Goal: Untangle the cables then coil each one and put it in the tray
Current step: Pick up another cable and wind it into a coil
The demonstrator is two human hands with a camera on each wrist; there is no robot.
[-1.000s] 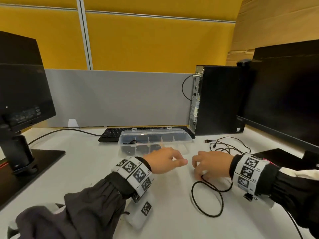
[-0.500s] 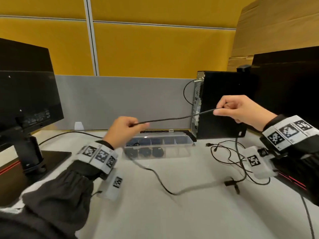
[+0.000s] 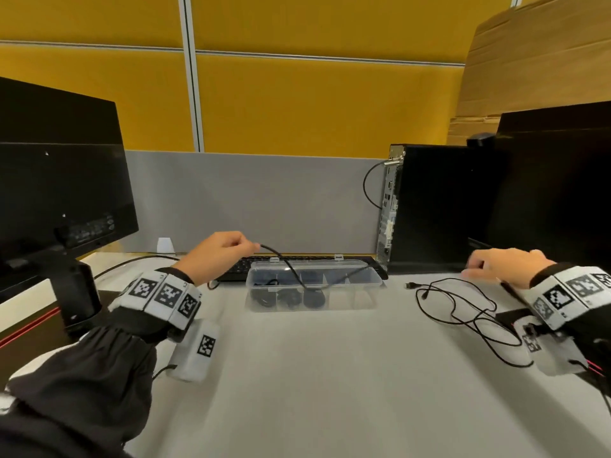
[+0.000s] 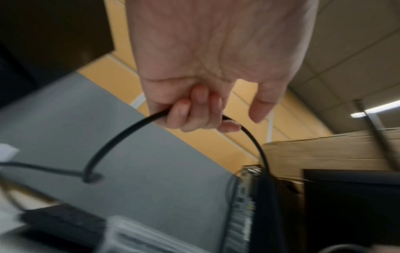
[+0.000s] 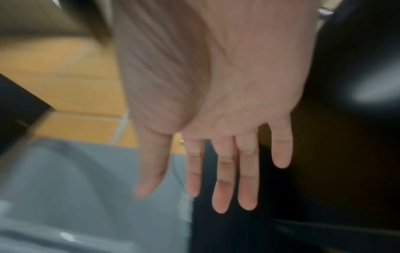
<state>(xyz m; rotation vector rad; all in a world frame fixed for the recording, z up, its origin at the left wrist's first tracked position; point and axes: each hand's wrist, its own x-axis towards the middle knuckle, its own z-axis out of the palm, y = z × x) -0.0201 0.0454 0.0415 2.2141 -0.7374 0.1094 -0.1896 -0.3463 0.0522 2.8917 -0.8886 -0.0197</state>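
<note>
On the counter [image 3: 314, 375] the clear tray [image 3: 363, 294] already holds dark coils in its left compartments (the right ones look unfilled), so the job seems partly done, with a loose tangle of thin cables [image 3: 463, 309] lying well apart to the right. The left hand [image 3: 218, 256] has its fingers [image 4: 194, 113] curled round a thicker black cable [image 3: 287, 266] trailing across the tray, uncoiled, while the right hand [image 3: 506, 264] hovers beyond the tangle, fingers [image 5: 246, 171] straight, holding nothing. Monitors and a computer tower crowd the sides; the near counter gives room for coiling.

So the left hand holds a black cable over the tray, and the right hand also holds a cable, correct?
Not quite. The left hand does hold the black cable over the tray, but the right hand holds nothing; the right wrist view shows its fingers straight.
</note>
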